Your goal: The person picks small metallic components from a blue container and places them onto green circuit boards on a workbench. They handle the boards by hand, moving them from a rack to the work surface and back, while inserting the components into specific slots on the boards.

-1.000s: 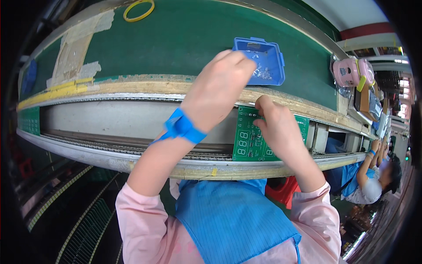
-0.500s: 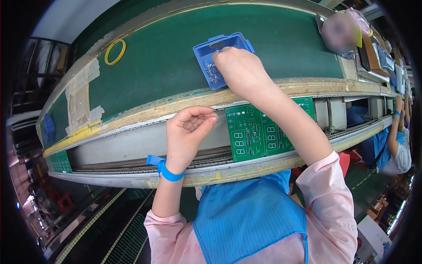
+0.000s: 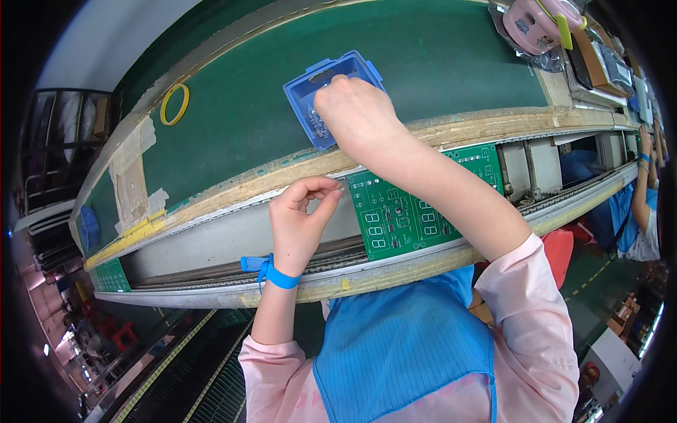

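Counter pretty roomy left of blue bin; right hand over it, can't tell grip. Left hand pinching tiny part by far-left corner of green board.

Not seeing fingertips of right hand at blue box, nor middle of green board behind right forearm. Not making out tiny piece in left hand. Cropping pink container at view's top edge.

The left hand stands upright, fingers pinched, and the right hand is outstretched, palm down.
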### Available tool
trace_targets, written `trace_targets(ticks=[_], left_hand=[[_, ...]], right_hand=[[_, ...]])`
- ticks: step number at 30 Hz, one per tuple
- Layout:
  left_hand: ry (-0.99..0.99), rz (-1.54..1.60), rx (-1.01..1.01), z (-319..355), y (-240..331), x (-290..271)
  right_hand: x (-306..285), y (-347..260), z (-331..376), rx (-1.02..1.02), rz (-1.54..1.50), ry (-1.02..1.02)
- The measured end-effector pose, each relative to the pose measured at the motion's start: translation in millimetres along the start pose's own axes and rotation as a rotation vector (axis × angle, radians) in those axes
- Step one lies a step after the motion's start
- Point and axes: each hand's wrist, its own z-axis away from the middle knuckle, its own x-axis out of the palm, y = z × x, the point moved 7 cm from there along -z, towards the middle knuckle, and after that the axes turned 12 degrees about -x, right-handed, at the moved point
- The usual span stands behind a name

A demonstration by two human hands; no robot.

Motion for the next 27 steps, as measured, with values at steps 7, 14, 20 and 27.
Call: trace_targets(ticks=[7, 14, 20, 27], left_hand=[[0.054, -0.302, 0.109, -0.7, 7.4, 9.7], [0.097, -0.427, 0.242, 1.2, 18.9, 15.8], [0.121, -0.472, 0.282, 1.7, 20.8, 18.2], [0.107, -0.554, 0.333, 7.1, 33.9, 23.9]], right_hand=[[1.6, -3.0, -3.7, -0.025, 0.036, -0.030], [8.7, -1.5, -4.9, -0.016, 0.110, 0.076], [-20.0, -6.5, 5.3, 0.001, 0.018, 0.241], [-55.7, -13.2, 53.6, -0.128, -0.465, 0.306]])
